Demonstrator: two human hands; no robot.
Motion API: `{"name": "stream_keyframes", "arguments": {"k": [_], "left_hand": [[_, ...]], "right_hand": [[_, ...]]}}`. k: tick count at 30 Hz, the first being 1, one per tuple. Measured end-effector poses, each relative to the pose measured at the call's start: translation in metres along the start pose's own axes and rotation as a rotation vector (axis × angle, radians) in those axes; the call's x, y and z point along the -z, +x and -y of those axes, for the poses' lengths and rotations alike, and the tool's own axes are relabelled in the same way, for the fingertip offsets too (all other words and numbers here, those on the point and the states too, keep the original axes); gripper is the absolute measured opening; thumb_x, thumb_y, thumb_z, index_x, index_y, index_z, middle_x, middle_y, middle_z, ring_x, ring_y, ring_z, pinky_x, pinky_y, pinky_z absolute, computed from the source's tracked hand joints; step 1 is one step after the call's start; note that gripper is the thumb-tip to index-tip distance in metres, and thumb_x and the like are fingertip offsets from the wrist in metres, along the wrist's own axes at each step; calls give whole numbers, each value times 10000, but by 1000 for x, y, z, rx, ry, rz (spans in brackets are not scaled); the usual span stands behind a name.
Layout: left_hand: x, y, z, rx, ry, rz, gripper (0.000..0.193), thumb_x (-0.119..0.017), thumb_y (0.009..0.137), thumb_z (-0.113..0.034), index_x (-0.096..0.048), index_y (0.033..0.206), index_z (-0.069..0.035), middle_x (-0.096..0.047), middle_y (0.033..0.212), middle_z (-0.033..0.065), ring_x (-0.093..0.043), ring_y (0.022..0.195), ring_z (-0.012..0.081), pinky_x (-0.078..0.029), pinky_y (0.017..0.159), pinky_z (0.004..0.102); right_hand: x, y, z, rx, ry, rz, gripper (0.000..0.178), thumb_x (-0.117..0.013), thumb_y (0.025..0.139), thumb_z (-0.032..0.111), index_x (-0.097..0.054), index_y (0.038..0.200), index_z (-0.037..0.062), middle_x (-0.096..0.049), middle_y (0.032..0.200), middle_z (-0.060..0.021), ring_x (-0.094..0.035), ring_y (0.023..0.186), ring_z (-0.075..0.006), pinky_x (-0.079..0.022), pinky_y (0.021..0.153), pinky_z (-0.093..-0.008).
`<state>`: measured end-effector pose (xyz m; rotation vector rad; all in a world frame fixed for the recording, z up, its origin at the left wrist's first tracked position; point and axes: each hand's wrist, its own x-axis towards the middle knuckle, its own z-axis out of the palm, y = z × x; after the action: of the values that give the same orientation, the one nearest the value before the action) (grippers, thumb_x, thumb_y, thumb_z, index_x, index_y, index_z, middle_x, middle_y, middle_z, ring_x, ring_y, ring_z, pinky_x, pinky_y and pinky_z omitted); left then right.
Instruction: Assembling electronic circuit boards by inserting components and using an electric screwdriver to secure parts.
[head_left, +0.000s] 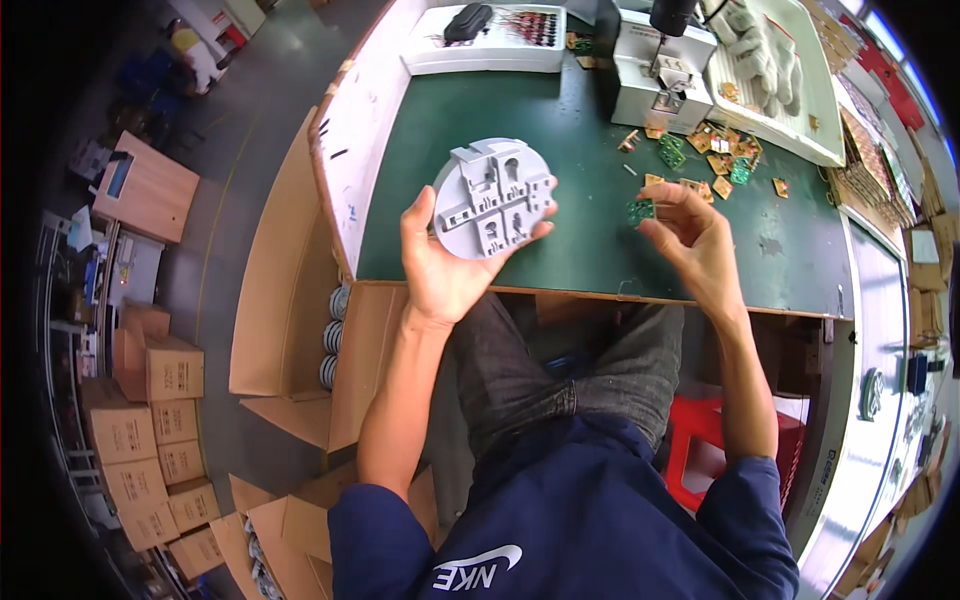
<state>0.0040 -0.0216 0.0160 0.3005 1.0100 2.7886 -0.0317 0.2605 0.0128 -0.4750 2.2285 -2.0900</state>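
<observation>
Bench side, standing near. Left hand [447,280] closed round the rim of a pale grey, round, moulded plastic disc [493,200], thumb on one edge, fingertips showing at the other. Disc held up above the dark green flat worktop [590,255], recessed face tilted up, its slots and pockets in plain view.

Right hand [698,238] out to the side: thumb and forefinger pinched on a small green circuit board [640,210], well apart from the disc. Which face of the board is uppermost, too small to tell.

Beyond the right hand, loose green boards [672,151] and small tan boards [722,187] lie scattered in front of a silver-and-black bench machine [660,90].

On handling, my judgement: grip the disc by its rim so no finger covers a pocket; keep the face level and toward the eyes. Pinch the board by its edges, lightly, clear of any parts on it. Check its facing before bringing the hands closer. Forearms kept low should steady both grips; neighbouring loose pieces could snag a trailing finger.
</observation>
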Motion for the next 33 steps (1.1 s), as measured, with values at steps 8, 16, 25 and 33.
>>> {"name": "stream_keyframes", "arguments": {"k": [8, 16, 25, 33], "left_hand": [[6, -5, -1, 26, -298, 80, 867, -423, 971, -662, -394, 1505, 21, -458, 1448, 376, -574, 1251, 458, -509, 1028, 515], [8, 2, -3, -14, -94, 134, 856, -413, 980, -657, -402, 1500, 23, -484, 1433, 362, -568, 1270, 439, -510, 1010, 535], [19, -57, -35, -162, -127, -20, 943, -595, 900, -641, -322, 1559, -25, -269, 1564, 379, -477, 1311, 523, -458, 1064, 557], [98, -389, -83, -1167, -478, -439, 692, -634, 940, -356, -420, 1485, 13, -401, 1518, 236, -396, 1343, 415, -416, 1105, 519]], "right_hand": [[-18, 2, 7, 107, -598, 87, 346, -717, 906, 21, -674, 1249, 53, -705, 1102, -71, -674, 990, -185, -510, 924, -301], [-3, 4, 10, 285, -862, 62, 308, -733, 879, 63, -693, 1185, 63, -702, 1063, -106, -627, 1031, -308, -487, 956, -388], [-2, 13, 7, 282, -784, 132, 363, -721, 863, 18, -681, 1222, 50, -691, 1095, -133, -628, 1048, -290, -462, 985, -360], [44, 6, -39, -8, -296, -86, 357, -642, 963, -31, -632, 1320, -8, -666, 1114, -37, -608, 1053, -107, -454, 970, -239]]}}
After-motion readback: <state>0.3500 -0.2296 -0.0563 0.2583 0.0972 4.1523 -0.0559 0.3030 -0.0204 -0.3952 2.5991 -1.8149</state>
